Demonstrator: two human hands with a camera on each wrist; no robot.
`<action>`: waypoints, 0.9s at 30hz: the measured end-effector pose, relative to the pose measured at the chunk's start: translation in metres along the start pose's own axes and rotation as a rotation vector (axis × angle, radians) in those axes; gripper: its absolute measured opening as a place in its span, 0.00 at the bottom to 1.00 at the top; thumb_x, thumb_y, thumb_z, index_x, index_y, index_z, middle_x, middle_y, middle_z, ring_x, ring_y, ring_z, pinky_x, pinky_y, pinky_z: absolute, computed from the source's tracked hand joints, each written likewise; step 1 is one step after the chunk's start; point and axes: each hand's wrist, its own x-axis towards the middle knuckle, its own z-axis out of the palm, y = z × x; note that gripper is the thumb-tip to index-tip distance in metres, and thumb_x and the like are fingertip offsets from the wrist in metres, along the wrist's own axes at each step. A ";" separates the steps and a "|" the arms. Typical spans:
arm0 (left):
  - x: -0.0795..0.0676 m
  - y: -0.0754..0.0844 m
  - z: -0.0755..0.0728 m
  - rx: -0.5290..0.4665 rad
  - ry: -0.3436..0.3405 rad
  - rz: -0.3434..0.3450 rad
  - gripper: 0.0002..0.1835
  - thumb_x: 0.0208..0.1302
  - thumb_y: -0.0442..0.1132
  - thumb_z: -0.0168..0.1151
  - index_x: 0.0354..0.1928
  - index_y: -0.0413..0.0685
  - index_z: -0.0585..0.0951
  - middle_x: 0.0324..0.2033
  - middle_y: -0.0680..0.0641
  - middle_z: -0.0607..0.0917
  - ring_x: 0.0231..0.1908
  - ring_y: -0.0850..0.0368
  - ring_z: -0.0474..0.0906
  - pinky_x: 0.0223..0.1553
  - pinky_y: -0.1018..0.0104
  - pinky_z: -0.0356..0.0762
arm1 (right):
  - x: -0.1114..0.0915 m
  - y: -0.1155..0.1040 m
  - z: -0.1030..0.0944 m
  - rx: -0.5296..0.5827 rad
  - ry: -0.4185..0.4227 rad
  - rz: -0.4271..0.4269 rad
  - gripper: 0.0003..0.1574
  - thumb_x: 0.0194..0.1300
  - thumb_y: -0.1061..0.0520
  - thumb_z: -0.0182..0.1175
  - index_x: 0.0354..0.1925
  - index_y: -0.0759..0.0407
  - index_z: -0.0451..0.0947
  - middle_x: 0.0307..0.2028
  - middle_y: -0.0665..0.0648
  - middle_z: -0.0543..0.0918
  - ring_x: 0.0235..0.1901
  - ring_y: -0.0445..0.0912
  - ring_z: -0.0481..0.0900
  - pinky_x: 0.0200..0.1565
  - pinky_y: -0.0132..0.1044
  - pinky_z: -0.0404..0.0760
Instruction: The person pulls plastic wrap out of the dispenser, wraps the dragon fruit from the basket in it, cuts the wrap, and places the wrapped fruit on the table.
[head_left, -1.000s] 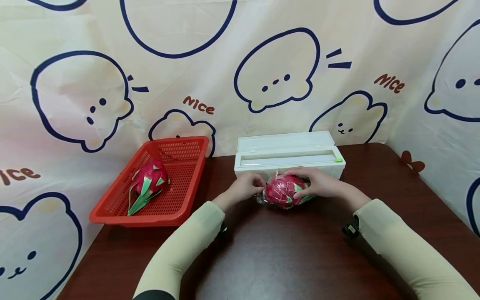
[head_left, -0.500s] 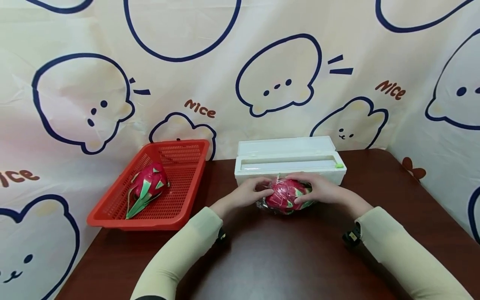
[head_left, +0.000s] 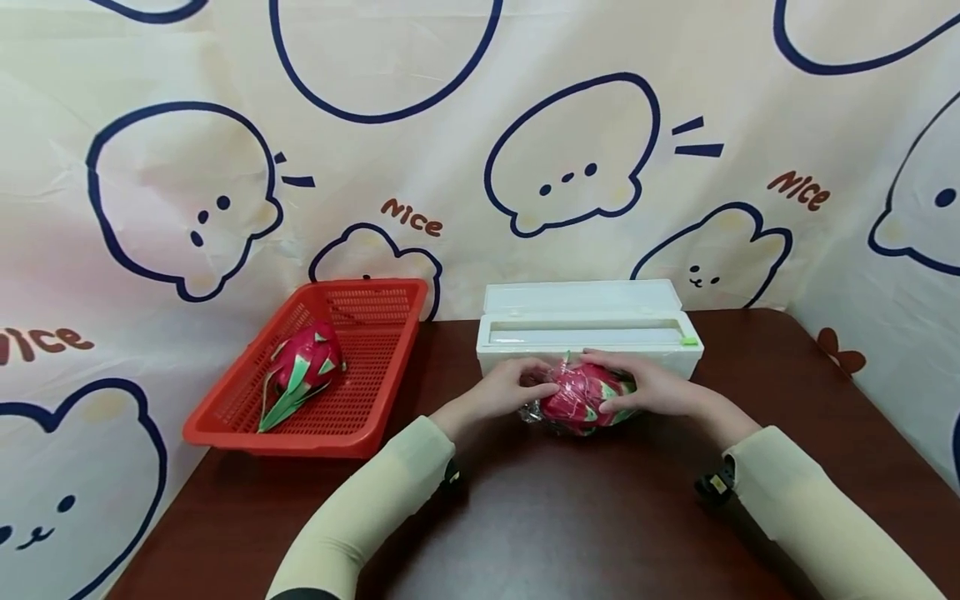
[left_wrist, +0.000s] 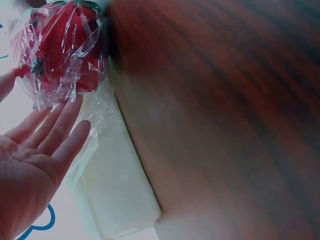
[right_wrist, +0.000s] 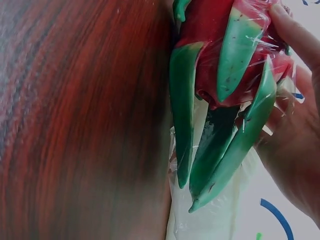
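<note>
A red dragon fruit [head_left: 581, 402] with green scales lies on the table in front of the white box, covered in clear plastic film. My right hand [head_left: 658, 387] grips its right end, thumb on the near side and fingers over the top; long green scales [right_wrist: 235, 55] show through film in the right wrist view. At the other end, my left hand [head_left: 504, 390] touches the wrapped fruit with thumb and fingertips. The left wrist view shows those fingers [left_wrist: 62, 127] stretched out against gathered, crinkled film [left_wrist: 75, 75].
Behind the fruit stands a white cling film box [head_left: 592, 298] with its lid up and a green slider at its right end. A red plastic basket [head_left: 382, 375] at the left holds a second dragon fruit [head_left: 306, 362]. A printed cloth hangs behind the dark wooden table [head_left: 570, 517].
My left hand moves from the loose film beside the fruit onto the fruit's left end, its thumb now on the near side. The right hand keeps its hold. The head view shifts slightly.
</note>
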 end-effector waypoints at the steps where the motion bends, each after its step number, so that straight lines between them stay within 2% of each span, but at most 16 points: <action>1: 0.000 0.000 0.000 0.003 -0.006 0.001 0.23 0.67 0.50 0.62 0.58 0.45 0.78 0.48 0.49 0.83 0.48 0.59 0.79 0.51 0.66 0.75 | 0.000 0.000 0.001 -0.005 0.003 0.007 0.49 0.57 0.49 0.71 0.72 0.51 0.61 0.70 0.59 0.64 0.65 0.60 0.62 0.59 0.59 0.68; 10: -0.003 -0.001 -0.003 0.011 -0.052 0.002 0.23 0.69 0.50 0.60 0.61 0.47 0.76 0.52 0.48 0.82 0.51 0.57 0.78 0.53 0.64 0.74 | -0.002 -0.012 0.000 -0.052 -0.002 0.031 0.55 0.54 0.47 0.73 0.73 0.56 0.58 0.71 0.63 0.59 0.67 0.62 0.59 0.61 0.62 0.63; 14: -0.003 -0.001 -0.004 0.032 -0.057 0.013 0.24 0.69 0.50 0.59 0.62 0.47 0.76 0.52 0.48 0.82 0.51 0.57 0.77 0.53 0.65 0.74 | -0.004 -0.015 -0.001 -0.065 0.009 0.050 0.56 0.57 0.46 0.71 0.74 0.58 0.54 0.72 0.64 0.57 0.67 0.63 0.57 0.62 0.65 0.59; 19: -0.001 0.001 -0.008 0.060 -0.076 0.037 0.23 0.70 0.50 0.58 0.61 0.47 0.77 0.53 0.48 0.82 0.51 0.57 0.78 0.53 0.64 0.74 | -0.011 -0.017 -0.008 -0.075 0.054 0.060 0.50 0.63 0.46 0.66 0.74 0.57 0.54 0.72 0.64 0.55 0.69 0.64 0.52 0.61 0.69 0.56; 23: 0.002 0.002 -0.017 0.030 -0.070 0.023 0.19 0.70 0.48 0.58 0.58 0.48 0.78 0.51 0.49 0.82 0.49 0.57 0.78 0.49 0.64 0.76 | -0.017 -0.019 -0.019 -0.092 0.119 0.050 0.43 0.65 0.48 0.64 0.72 0.57 0.59 0.70 0.65 0.60 0.68 0.65 0.56 0.60 0.68 0.59; 27: 0.007 0.005 -0.028 0.004 -0.023 0.038 0.17 0.71 0.46 0.58 0.56 0.47 0.79 0.51 0.49 0.82 0.48 0.57 0.78 0.46 0.66 0.77 | -0.022 -0.023 -0.033 -0.137 0.179 0.071 0.39 0.66 0.48 0.63 0.70 0.57 0.63 0.69 0.64 0.64 0.66 0.63 0.60 0.59 0.66 0.63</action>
